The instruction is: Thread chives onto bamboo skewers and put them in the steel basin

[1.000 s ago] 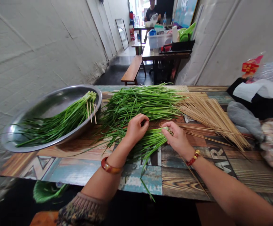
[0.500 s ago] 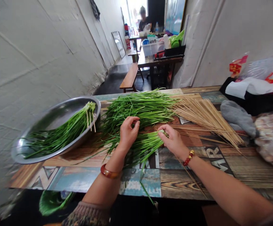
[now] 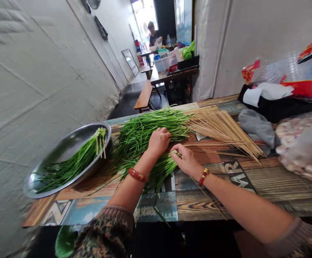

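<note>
My right hand [image 3: 187, 160] is closed around the pale stem ends of a chive bundle [image 3: 163, 168], whose leaves spread left over the table. Thin bamboo skewers [image 3: 211, 200] stick out below that hand toward the table's front edge; whether they pass through the bundle is hidden. My left hand [image 3: 159, 142] is at the near edge of the large chive pile [image 3: 147, 123], fingers curled down on the stems, fingertips out of sight. Fanned bamboo skewers [image 3: 223, 130] lie right of the pile. In a metal basin [image 3: 64, 141] rests a skewered chive bunch [image 3: 75, 163].
On the right of the patterned wooden table [image 3: 199, 208] sit a grey plastic bag [image 3: 256, 125], a black bag [image 3: 277, 109] and a clear bag of pale pieces [image 3: 296, 143]. Beyond are a bench [image 3: 144, 95], another table [image 3: 174, 75] and a person [image 3: 154, 36].
My left hand has moved right and up onto the chive pile, its fingers curling down. My right hand keeps its hold on the bundle. The camera view has shifted slightly.
</note>
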Motion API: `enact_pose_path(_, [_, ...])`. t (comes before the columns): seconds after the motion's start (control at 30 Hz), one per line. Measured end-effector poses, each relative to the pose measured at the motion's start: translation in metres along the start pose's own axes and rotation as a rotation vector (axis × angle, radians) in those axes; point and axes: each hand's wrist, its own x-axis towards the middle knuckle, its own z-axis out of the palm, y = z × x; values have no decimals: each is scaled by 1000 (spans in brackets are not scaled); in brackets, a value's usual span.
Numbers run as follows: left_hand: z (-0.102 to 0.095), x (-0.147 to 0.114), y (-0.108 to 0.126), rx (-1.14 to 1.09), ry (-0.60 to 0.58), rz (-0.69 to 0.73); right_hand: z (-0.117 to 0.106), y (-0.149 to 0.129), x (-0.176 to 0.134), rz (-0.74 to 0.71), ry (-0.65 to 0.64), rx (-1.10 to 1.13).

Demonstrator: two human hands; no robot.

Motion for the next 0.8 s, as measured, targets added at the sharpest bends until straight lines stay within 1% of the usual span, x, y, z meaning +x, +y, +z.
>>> enact_pose_path(0.1, [1, 3, 2, 58, -18, 7, 1, 0, 0, -16, 8, 7])
enact_pose_path(0.17, [-1, 2, 1, -1, 19, -9, 1, -1, 0, -24, 13, 7])
enact_pose_path(0.23, [-2, -3, -1, -149, 91, -55, 1, -2, 0, -28, 30, 7])
enact_pose_path(0.33, [-4, -17, -2, -440, 173, -198, -1, -6, 0, -35, 85, 9])
enact_pose_path(0.4, [-4, -29, -1, -638, 181, -283, -3, -8, 0, -44, 126, 11])
enact_pose_path(0.47, [-1, -42, 2, -833, 168, -328, -4, -8, 0, -46, 144, 20])
enact_pose_path(0.57, [4, -54, 8, -1029, 174, -386, -5, -7, 1, -28, 117, 49])
enact_pose_path(0.7, [8, -58, 12, -1133, 196, -430, -6, -6, 2, 3, 66, 75])
enact_pose_path(0.8, [7, -58, 12, -1049, 238, -376, -9, -8, 1, -10, 31, 35])
